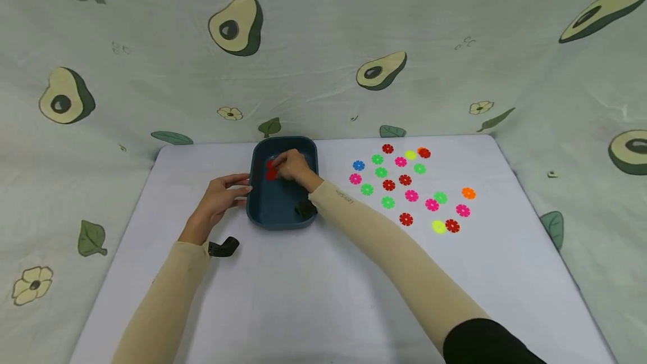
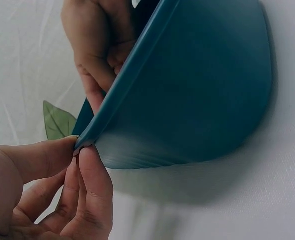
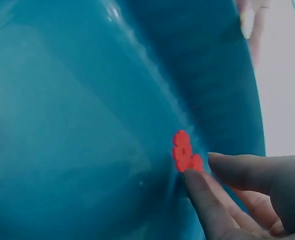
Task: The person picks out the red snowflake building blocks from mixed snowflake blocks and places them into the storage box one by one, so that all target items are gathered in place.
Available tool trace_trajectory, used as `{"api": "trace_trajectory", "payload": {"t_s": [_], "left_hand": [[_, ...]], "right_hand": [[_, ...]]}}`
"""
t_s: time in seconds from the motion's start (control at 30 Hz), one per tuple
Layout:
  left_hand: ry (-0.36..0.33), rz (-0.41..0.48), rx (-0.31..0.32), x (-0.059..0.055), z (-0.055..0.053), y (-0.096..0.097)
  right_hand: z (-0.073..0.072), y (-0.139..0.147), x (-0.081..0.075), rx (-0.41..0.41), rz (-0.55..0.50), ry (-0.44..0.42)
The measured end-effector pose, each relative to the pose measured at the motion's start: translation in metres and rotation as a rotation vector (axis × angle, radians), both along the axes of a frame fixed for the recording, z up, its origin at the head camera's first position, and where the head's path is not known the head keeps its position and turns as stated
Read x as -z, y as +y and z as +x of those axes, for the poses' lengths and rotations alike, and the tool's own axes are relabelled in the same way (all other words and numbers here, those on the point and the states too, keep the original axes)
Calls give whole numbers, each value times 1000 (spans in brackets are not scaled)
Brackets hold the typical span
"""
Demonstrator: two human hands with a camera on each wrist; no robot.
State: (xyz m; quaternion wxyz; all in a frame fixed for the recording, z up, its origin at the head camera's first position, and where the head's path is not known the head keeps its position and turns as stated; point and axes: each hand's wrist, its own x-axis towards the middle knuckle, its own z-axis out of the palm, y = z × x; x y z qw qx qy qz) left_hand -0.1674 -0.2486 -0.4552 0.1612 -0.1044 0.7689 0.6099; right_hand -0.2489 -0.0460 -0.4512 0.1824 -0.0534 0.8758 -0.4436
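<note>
The left hand [image 1: 216,202] pinches the tray [image 1: 273,215] rim at nine o'clock, while the right hand [image 1: 294,166] touches red pieces [image 3: 182,151] inside toward ten, fingers grasping or loose, I cannot tell.

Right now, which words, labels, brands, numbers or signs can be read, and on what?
No text reads clearly.
Patterned cloth: large green lettering, top left and right, cut off by the frame, unreadable.
Right sleeve: small dark print near the cuff, too small to read.
</note>
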Motion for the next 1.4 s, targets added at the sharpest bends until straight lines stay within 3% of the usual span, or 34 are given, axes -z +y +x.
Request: {"api": "trace_trajectory", "payload": {"t_s": [0.13, 0.33, 0.6, 0.83, 1.4], "left_hand": [[-4, -1, 8, 2, 0, 1], [-13, -10, 2, 2, 2, -3], [-17, -20, 10, -1, 3, -7], [-12, -40, 17, -2, 6, -6], [-17, -47, 29, -2, 1, 0]], "right_hand": [[1, 7, -7, -16, -40, 8], [4, 19, -27, -118, -102, 28], [19, 45, -54, -162, -168, 8], [35, 75, -57, -166, -199, -4], [66, 158, -56, -58, -282, -82]]}}
